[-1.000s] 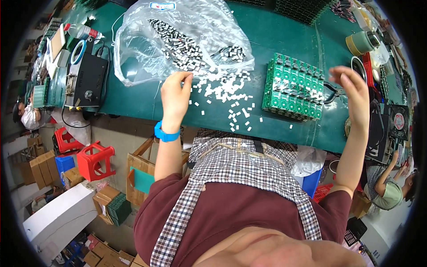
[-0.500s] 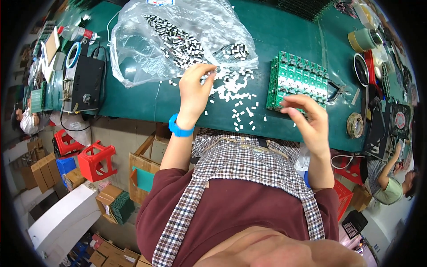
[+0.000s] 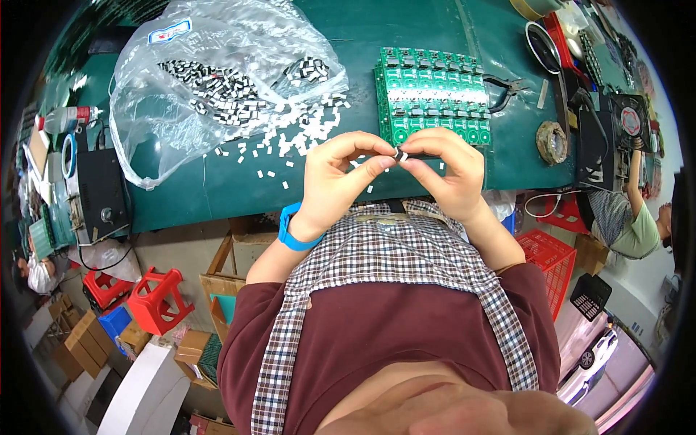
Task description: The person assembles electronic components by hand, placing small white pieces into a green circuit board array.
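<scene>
My left hand (image 3: 335,174), with a blue band at the wrist, and my right hand (image 3: 453,174) meet over the table's front edge. Their fingertips pinch a tiny black-and-white piece (image 3: 401,155) between them. Just beyond my right hand lies a stacked panel of green circuit boards (image 3: 431,87). Left of it, a clear plastic bag (image 3: 141,119) holds a heap of small black-and-white pieces (image 3: 221,90). Loose white pieces (image 3: 308,125) are scattered on the green table from the bag's mouth toward my left hand.
Pliers (image 3: 504,90) rest against the boards' right side, with a tape roll (image 3: 552,141) farther right. A black box with a knob (image 3: 105,192) stands at the left. A fan unit (image 3: 629,119) and another person (image 3: 616,217) are at the far right. Red stools (image 3: 158,299) stand below left.
My hands have come together, the right one moving in from beside the boards and the left from the loose pieces. A small piece now sits between their fingertips. The view has shifted right.
</scene>
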Motion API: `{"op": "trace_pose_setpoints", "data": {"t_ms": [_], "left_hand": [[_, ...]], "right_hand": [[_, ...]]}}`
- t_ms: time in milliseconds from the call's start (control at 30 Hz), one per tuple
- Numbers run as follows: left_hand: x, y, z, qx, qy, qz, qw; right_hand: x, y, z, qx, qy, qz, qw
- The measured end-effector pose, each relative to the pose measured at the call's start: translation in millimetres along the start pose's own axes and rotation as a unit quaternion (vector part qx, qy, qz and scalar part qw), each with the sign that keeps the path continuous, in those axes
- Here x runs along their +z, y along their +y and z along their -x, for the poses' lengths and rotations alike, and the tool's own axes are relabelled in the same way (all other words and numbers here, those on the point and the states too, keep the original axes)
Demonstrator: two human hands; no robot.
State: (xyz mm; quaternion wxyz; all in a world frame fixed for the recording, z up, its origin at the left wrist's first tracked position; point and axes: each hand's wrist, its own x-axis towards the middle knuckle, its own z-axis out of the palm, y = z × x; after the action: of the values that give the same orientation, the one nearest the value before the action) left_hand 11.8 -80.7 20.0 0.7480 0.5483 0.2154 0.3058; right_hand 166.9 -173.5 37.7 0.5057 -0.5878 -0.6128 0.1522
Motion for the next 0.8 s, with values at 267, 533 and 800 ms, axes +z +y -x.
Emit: {"op": "trace_pose_setpoints", "data": {"t_ms": [267,533,800], "left_hand": [[5,-9,-1,0.101,-0.015,-0.158,0.982],[5,-13,1,0.121,-0.089,-0.137,0.979],[3,-17,0,0.069,0.04,-0.103,0.991]], "right_hand": [[1,3,6,0.078,-0.006,-0.118,0.99],[-6,9,6,0.147,-0.12,-0.242,0.952],[2,5,-8,0.072,-0.025,-0.02,0.997]]}}
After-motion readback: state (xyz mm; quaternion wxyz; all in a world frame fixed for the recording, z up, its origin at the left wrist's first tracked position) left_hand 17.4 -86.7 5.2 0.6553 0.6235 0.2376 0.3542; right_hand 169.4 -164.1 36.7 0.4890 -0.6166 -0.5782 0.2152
